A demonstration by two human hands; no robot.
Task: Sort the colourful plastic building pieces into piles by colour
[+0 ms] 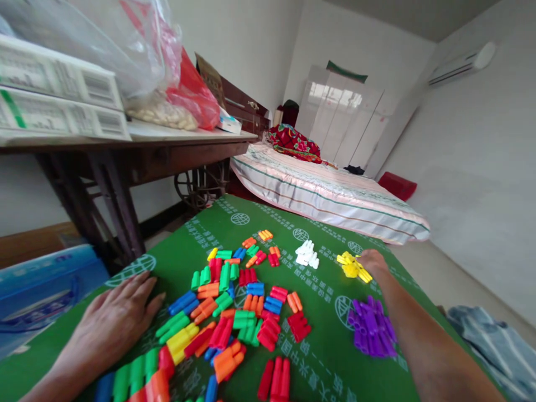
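My left hand (117, 310) lies flat on the green tabletop (322, 340), fingers stretched and holding nothing. Just right of it spreads a mixed group of bullet-shaped plastic building pieces (224, 301) in red, green, blue, orange and yellow. Reaching out at the far right, my right hand (374, 261) has its fingers curled at a small pile of yellow plastic pieces (352, 267). It seems to pinch one at the edge, though its fingertips are partly hidden. Purple pieces (372, 329) form a pile nearer me, beside my right forearm. White pieces (307, 254) are heaped left of the yellow ones.
On the left, a raised table (176, 142) bears boxes (58, 92) and plastic bags (195, 92). Beyond the green top stands a bed (318, 190) with a striped cover. A blue package (50, 301) sits below at left, and folded cloth (494, 346) lies at lower right.
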